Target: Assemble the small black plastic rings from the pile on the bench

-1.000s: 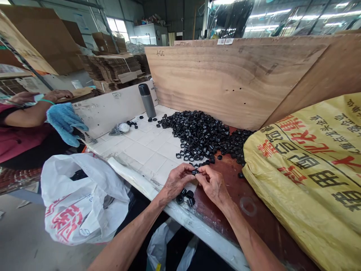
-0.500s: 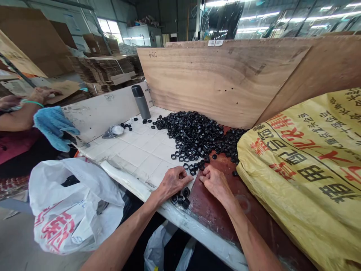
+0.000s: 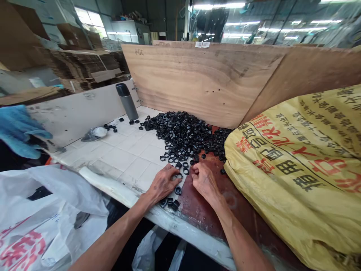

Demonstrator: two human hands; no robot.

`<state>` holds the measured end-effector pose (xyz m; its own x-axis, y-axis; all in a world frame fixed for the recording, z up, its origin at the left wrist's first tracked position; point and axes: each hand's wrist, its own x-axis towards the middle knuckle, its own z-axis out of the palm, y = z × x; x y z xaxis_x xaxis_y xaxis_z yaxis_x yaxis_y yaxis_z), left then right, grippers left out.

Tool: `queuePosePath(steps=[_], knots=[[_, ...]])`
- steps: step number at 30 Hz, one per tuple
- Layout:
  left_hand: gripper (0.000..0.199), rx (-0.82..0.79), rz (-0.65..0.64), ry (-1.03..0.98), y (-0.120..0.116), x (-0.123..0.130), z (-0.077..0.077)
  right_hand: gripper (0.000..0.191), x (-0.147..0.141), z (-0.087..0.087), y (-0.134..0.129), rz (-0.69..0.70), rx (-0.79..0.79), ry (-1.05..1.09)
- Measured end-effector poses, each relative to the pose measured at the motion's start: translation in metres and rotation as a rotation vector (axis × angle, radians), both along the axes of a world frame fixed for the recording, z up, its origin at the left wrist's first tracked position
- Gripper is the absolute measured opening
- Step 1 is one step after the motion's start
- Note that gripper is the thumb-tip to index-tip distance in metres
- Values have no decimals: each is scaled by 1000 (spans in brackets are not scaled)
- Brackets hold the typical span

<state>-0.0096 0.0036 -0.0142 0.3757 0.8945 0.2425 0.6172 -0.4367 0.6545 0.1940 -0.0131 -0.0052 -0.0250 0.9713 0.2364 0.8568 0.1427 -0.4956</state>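
Observation:
A heap of small black plastic rings [image 3: 180,131] lies across the tiled tabletop and a reddish-brown board. My left hand [image 3: 162,184] rests at the near end of the heap, its thumb and fingers closed about a black ring [image 3: 179,175]. Just to the right, my right hand [image 3: 205,181] hovers low over the brown board [image 3: 197,207] with its fingers curled together. What its fingertips hold, if anything, is hidden. Between the hands and the heap lie a few loose rings [image 3: 185,168]. Below my left hand, several black pieces [image 3: 172,204] sit by the table's front edge.
A yellow printed sack [image 3: 282,180] fills the right side. Wooden boards [image 3: 203,82] wall the back. A grey flask [image 3: 127,103] and a small clear bag [image 3: 94,133] stand farther left. At the lower left hangs a white plastic bag [image 3: 64,210], near a blue cloth [image 3: 19,130].
The view has shifted, so the scene sits farther left. My left hand's fingers have closed on a ring, and another ring now lies beside the thumb. The co-worker's hands have left view.

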Motion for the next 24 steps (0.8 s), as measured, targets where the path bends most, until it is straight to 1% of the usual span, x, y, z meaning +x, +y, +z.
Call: queuePosePath(steps=[2,4,6,8,10,12,15,17,19,21,24], knots=[[13,-5,13,-19,-2,-4,-2,21,13,10,-1,-204,24,-151],[14,-30,4,-39,-2,-7,-4,28,25,16,0,-373,23,-302],[16,-58,-8,-61,-1,-8,-4,41,31,14,3,-480,-29,-363],[16,-80,-11,-79,0,-9,-3,52,30,4,9,-543,-90,-349],[15,-98,-14,-90,0,-9,-1,62,26,-9,16,-540,-86,-319],[14,-109,-15,-91,-1,-9,1,67,24,-20,22,-520,-8,-292],[15,-116,-20,-95,-2,-8,0,69,30,-26,30,-575,135,-257],[17,-120,-20,-106,-3,-9,-1,74,38,-26,34,-602,187,-264],[19,-130,-27,-115,-3,-9,-3,81,47,-27,37,-583,173,-296],[22,-133,-35,-114,-2,-9,-4,86,58,-28,40,-545,112,-317],[27,-121,-51,-103,-1,-10,-4,84,71,-30,43,-417,57,-312]])
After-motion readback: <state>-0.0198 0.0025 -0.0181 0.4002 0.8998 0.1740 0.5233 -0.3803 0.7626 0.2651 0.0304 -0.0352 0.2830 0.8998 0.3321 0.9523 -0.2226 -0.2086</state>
